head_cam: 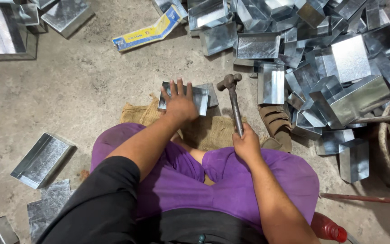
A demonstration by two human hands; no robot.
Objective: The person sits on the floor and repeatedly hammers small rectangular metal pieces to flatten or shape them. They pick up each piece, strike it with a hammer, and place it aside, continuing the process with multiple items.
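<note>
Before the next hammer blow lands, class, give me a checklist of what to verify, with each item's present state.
1. Left hand flat on the sheet-metal tray: ok.
2. Right hand gripping the hammer at the handle's end: ok.
3. Hammer head clear of the left fingers: ok, it sits beside the tray.
4. Tray backed by the burlap sack: ok.
5. Fingers off the strike spot: cannot tell.

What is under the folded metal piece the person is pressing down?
The shiny folded sheet-metal piece under the left hand lies on a brown burlap sack on concrete. Anything directly beneath is covered.
</note>
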